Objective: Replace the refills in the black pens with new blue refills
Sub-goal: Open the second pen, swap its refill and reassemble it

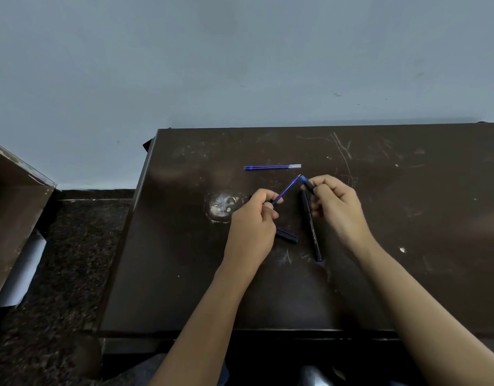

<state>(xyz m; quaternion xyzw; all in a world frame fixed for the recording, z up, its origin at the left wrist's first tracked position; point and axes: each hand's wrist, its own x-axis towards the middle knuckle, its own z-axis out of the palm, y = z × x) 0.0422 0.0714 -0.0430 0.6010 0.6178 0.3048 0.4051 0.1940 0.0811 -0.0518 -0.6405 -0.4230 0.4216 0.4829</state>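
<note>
- The left hand [254,215] is clamped on a black pen barrel [287,236] near the middle of the dark table [184,274]; only the barrel's lower end shows below the fist, pointing toward the near edge and slightly right.
- A blue refill [289,188] sticks out of the top of that fist, its long axis slanting up and right toward the far edge, its fine tip uppermost.
- The right hand [337,207] is pinched with thumb and fingers on a short black tip piece [307,184], which has a blue end and is held just beside the refill's tip.
- Whether the piece and the refill tip touch cannot be told.
- Both forearms come in from the near edge and converge on the table's middle, knuckles up, wrists roughly level.
- A second black pen [312,232] lies flat on the table under the right hand, its long axis running from far to near edge, its near end leaning slightly right and showing blue.
- Spare blue refills [272,167] lie together closer to the far edge, parallel to it, clear ends to the right, well apart from both hands.
</note>
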